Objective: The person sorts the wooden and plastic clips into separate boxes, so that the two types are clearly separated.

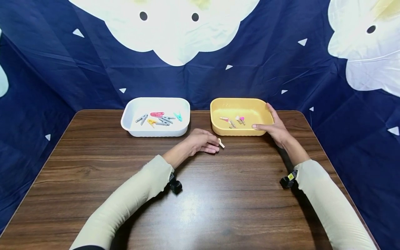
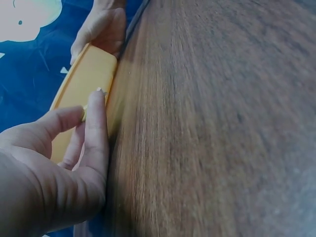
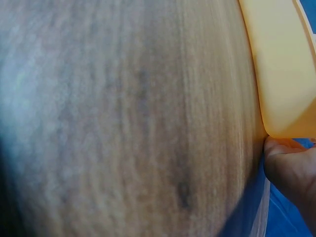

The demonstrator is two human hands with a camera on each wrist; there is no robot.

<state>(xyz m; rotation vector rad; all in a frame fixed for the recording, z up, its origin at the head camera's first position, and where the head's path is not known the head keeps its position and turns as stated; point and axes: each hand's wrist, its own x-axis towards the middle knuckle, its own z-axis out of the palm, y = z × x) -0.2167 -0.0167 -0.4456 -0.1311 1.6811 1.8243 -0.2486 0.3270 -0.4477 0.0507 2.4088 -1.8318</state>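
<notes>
My left hand point(image 1: 203, 141) pinches a small pale clothespin point(image 1: 221, 143) between thumb and fingertips, low over the table in front of the yellow tray's left corner. In the left wrist view, a yellow bit of this clothespin point(image 2: 84, 113) shows by the thumb tip, the rest mostly hidden by the fingers. My right hand point(image 1: 275, 127) grips the right end of the yellow tray point(image 1: 240, 132), its thumb over the front rim and its fingers round the side. Inside that tray lie several mini clothespins point(image 1: 240, 120) with pink and white decorations.
To the left stands a white tray point(image 1: 156, 133) holding several larger clothespins: grey, a red one point(image 1: 157, 114), a yellow one point(image 1: 151, 122) and a teal one point(image 1: 178, 116). Both trays stand at the back edge of the wooden table point(image 1: 193, 201), before a blue patterned cloth point(image 1: 200, 83).
</notes>
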